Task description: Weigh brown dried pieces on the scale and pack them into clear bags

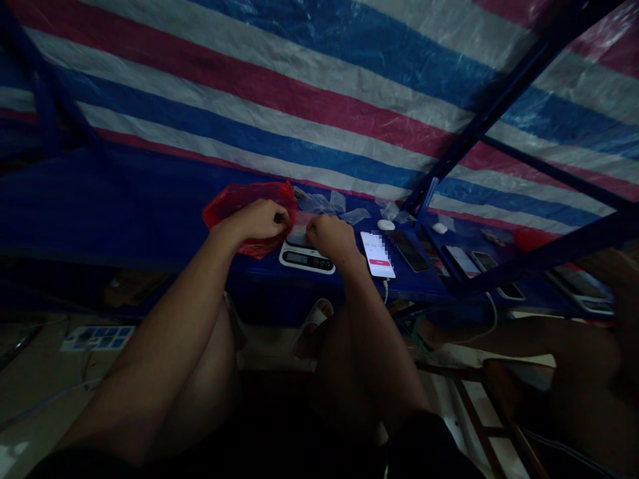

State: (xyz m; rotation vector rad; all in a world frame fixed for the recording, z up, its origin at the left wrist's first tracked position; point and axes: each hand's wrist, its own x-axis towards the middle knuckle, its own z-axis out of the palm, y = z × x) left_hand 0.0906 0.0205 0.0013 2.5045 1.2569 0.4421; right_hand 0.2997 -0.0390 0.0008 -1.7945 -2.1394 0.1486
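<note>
Left hand point(264, 219), fingers curled, at red bag point(224, 205); right hand point(333, 237), fingers bent, at white scale point(305, 261); whether either grips anything is unclear.

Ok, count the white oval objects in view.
2: one white oval beyond the lit phone near the right hand, another white oval right of the blue post; others may be hidden.

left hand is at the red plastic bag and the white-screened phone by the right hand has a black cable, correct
The thin cable is white, not black, in the head view. The left hand is at the red plastic bag, the white-screened phone by the right hand.
</note>
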